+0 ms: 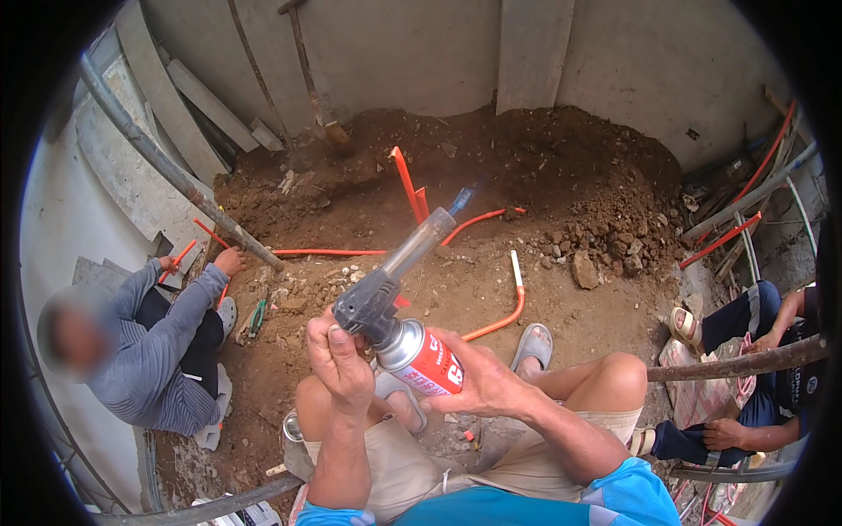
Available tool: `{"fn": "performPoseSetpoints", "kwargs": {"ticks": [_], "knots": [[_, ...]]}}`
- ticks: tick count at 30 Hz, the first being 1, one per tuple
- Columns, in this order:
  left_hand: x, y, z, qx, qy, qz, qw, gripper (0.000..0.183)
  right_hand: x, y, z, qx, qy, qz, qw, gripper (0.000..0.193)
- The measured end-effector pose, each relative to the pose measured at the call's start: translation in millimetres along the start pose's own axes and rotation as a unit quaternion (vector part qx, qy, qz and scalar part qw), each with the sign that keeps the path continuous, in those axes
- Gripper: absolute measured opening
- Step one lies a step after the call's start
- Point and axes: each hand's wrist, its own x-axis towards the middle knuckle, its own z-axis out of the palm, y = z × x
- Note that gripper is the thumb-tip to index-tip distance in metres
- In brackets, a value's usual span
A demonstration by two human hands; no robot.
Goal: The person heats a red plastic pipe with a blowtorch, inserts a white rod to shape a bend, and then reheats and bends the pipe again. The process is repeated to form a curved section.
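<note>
A gas torch [370, 302] with a black body and a long metal burner tube is fitted on a red and silver gas canister [423, 358]. My right hand [487, 381] is wrapped round the canister. My left hand [344, 373] is closed at the back of the torch body, thumb and fingers pinched there; the part under them is hidden. The burner tube tilts up and away to the right, with a bluish flame [461, 200] at its tip. Beyond it, orange pipes [404, 180] stand up from the soil, and a bent orange pipe [504, 324] with a white end lies nearer.
On the left a person [167, 333] crouches holding orange pipes; green-handled pliers [256, 319] lie near their foot. Another person [754, 377] sits at the right. Dug soil and stones [583, 267] lie ahead against a wall. A shovel [307, 70] leans there. Metal bars [158, 153] curve past both sides.
</note>
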Motion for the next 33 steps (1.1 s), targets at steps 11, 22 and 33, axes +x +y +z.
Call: {"fn": "performPoseSetpoints", "kwargs": {"ticks": [11, 22, 33], "knots": [[-13.0, -9.4, -6.5, -0.164, -0.117, -0.097, 0.975, 0.082, -3.8, -7.4, -2.2, 0.042, 0.015, -0.004, 0.999, 0.101], [-83.4, -40.0, 45.3, -0.246, -0.127, -0.348, 0.896, 0.097, -34.2, 29.6, -39.5, -0.241, 0.068, 0.017, 0.968, 0.081], [-137.2, -131.3, 143.5, 0.015, -0.155, -0.333, 0.930, 0.075, -20.7, 69.1, -55.9, -0.265, 0.239, 0.038, 0.933, 0.097]]}}
